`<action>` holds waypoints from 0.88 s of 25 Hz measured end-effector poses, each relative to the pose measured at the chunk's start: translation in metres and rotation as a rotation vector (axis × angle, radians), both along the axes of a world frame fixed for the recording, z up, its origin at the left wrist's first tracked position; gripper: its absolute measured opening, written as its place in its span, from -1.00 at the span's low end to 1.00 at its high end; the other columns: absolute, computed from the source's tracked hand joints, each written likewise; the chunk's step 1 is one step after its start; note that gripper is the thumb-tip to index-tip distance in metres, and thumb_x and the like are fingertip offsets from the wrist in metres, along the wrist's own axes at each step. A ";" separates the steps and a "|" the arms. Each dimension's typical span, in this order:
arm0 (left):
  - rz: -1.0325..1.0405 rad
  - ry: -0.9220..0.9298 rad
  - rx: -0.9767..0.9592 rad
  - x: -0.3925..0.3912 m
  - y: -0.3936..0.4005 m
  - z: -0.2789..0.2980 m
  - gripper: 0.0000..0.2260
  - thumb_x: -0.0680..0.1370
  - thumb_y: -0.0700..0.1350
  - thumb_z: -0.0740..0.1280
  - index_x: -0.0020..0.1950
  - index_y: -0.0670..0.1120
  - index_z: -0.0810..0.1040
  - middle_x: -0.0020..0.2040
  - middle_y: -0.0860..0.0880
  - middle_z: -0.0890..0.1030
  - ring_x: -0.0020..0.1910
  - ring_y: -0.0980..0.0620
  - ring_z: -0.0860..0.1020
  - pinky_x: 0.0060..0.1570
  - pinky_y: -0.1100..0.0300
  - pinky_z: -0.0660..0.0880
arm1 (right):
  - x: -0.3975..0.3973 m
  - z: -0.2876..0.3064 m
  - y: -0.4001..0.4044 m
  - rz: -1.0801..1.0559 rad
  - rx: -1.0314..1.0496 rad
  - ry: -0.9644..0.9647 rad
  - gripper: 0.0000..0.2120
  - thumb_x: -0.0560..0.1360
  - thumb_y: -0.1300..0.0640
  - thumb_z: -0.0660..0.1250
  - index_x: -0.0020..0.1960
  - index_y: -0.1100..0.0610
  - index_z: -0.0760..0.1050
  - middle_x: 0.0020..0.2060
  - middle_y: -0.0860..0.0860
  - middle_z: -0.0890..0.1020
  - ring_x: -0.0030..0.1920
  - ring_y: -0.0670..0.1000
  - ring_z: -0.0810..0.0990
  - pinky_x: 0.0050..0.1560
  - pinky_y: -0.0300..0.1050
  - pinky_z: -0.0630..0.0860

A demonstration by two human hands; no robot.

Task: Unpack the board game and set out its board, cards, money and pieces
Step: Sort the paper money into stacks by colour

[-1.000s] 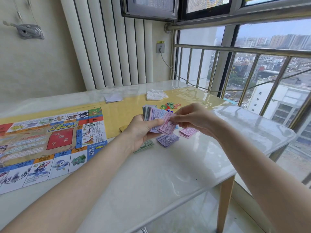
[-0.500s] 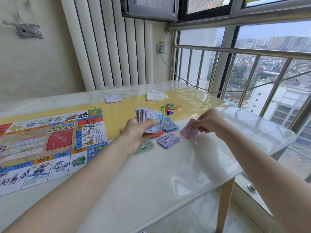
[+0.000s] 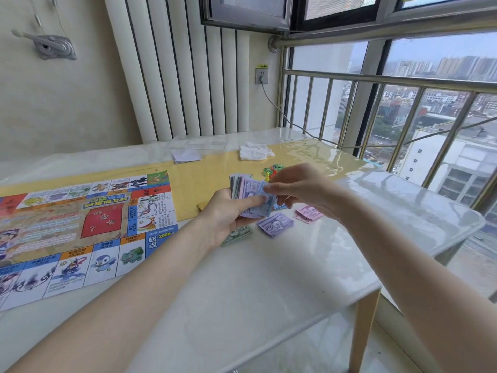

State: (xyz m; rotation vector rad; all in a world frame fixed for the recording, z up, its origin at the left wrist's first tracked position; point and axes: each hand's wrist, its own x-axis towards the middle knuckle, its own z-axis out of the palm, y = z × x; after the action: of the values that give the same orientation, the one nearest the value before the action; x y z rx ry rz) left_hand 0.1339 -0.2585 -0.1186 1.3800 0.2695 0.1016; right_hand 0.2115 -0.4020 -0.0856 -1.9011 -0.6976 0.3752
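**Loose notes could slip mid-sort**

Our left hand (image 3: 228,214) grips the fanned money wad (image 3: 248,193); our right hand (image 3: 301,187) pinches its top blue note. Too light a pinch may drag several notes, scattering them over the counter (image 3: 269,286).

We count three sorted piles: green (image 3: 238,234) at 6 o'clock of the wad, purple (image 3: 275,224) at 5, pink (image 3: 308,212) at 4. One board (image 3: 80,227) lies at 9, one cluster of pieces (image 3: 271,170) at 12.
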 end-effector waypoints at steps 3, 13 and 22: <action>-0.089 0.014 -0.136 -0.006 0.010 0.004 -0.80 0.55 -0.20 0.27 0.10 -0.29 0.52 0.03 -0.25 0.62 -0.01 -0.13 0.61 -0.01 0.10 0.57 | 0.000 0.000 0.007 -0.018 0.004 -0.044 -0.96 0.40 0.37 0.40 -0.18 0.34 0.55 -0.41 0.15 0.55 -0.51 -0.09 0.49 -0.47 -0.33 0.43; 0.014 0.009 -0.112 -0.006 0.021 0.006 -0.87 0.54 -0.31 0.26 0.06 -0.25 0.52 -0.24 -0.11 0.69 -0.30 0.06 0.67 -0.37 0.26 0.59 | 0.021 -0.007 -0.019 -0.436 0.139 -0.016 -0.80 0.41 0.38 0.38 -0.02 0.26 0.43 -0.36 0.12 0.56 -0.43 -0.02 0.52 -0.51 -0.33 0.45; 0.036 0.026 -0.060 0.018 -0.013 0.005 -0.76 0.50 -0.32 0.33 0.16 -0.25 0.47 -0.15 -0.15 0.64 -0.25 0.00 0.63 -0.31 0.22 0.61 | 0.072 -0.039 -0.067 -0.751 -0.005 -0.110 -0.82 0.41 0.37 0.35 0.00 0.27 0.50 -0.34 0.15 0.57 -0.44 -0.01 0.51 -0.54 -0.33 0.43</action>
State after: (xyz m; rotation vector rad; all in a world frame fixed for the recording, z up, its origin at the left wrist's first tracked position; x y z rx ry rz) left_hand 0.1519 -0.2716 -0.1136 1.3180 0.3163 0.1046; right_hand 0.2835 -0.4691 -0.1249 -2.0418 -0.0168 -0.2051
